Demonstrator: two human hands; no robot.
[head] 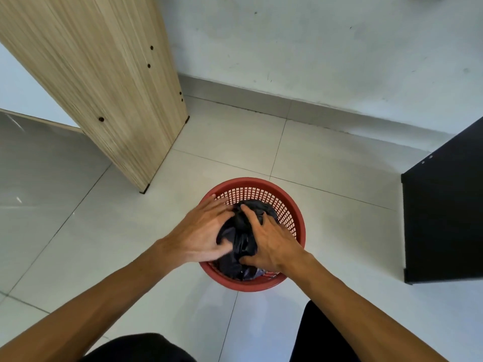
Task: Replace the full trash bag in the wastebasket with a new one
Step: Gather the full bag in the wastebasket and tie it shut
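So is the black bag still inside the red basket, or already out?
Still inside: the black bag sits bunched within the red basket, both hands on it, left hand and right hand.

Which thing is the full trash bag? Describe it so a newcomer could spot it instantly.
On the tiled floor between the wooden cabinet and the black panel stands a round red mesh wastebasket. The trash bag is the crumpled black plastic bundle inside it, between both hands, the only black, glossy thing in the basket.
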